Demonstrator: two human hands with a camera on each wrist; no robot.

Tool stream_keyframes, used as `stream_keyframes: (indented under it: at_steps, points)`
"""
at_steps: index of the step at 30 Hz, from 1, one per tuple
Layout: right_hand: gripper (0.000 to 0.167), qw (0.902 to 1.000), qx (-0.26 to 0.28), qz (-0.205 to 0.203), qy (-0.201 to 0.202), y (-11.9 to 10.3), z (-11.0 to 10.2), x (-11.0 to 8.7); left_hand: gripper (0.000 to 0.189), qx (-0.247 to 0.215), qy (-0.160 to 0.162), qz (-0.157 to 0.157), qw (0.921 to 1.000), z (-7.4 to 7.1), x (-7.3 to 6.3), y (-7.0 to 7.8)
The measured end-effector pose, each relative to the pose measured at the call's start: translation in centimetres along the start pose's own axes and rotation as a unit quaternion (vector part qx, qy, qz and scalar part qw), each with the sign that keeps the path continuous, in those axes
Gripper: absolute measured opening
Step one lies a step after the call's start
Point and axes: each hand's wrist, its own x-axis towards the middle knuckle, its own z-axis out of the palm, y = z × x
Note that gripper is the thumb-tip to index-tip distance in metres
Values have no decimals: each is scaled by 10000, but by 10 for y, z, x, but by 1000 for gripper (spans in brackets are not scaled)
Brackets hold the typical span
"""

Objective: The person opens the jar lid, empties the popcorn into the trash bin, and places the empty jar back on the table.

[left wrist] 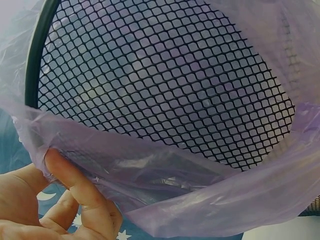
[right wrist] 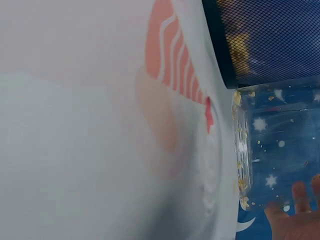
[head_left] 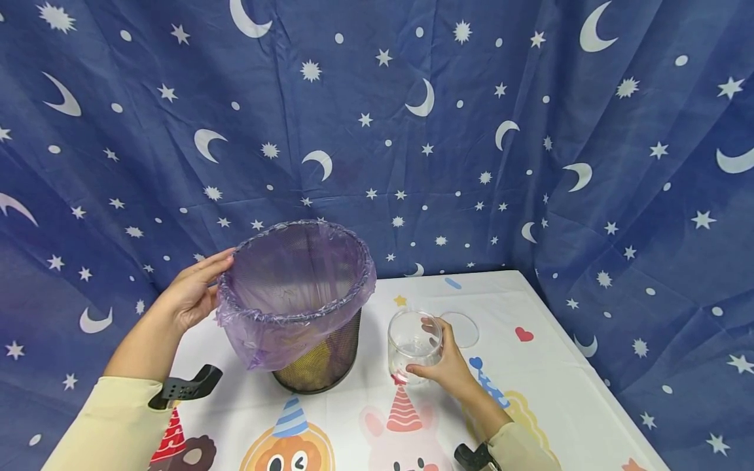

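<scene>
A black mesh wastebasket [head_left: 332, 360] lined with a purple plastic bag [head_left: 294, 337] stands on the table. My left hand [head_left: 191, 294] is at the left of its rim, fingers touching the bag where it folds over the edge. In the left wrist view, one fingertip of the left hand [left wrist: 82, 192] lies against the bag. To the basket's right, my right hand [head_left: 438, 360] grips a clear round jar [head_left: 406, 360], with thumb and fingers around opposite sides. Small golden crumbs cling to the bottom of the jar [right wrist: 280, 145] in the right wrist view.
A clear round lid [head_left: 465, 330] lies on the table just beyond the right hand. Something yellow shows through the basket's lower mesh. The white tablecloth [head_left: 554, 379] has cartoon prints, and a blue curtain [head_left: 377, 131] with moons and stars hangs around the table's far and right sides.
</scene>
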Motion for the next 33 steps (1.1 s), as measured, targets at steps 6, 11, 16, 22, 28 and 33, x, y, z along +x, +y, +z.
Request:
stream_keyframes:
  at_steps: [6,11,16,22,28,33]
  points:
    - [105,10000,23,24,-81,3,3,-4,20,5,-9,-5,10000,0,0,0]
    - [101,9997,69,-57,-210,-14,1,-11,20,4,-4,-20,10000,0,0,0]
    - [98,9997,74,-7,-225,-18,0,-14,20,-18,-10,-39,10000,0,0,0]
    - [100,9997,83,-52,-223,11,2,-6,19,-27,11,-70,10000,-1,0,1]
    - [104,9994,127,-92,-308,21,1,-3,18,34,65,-126,9999,-1,1,2]
    - [113,9990,-1,-17,-442,19,-6,-4,16,160,136,-143,9997,-1,2,1]
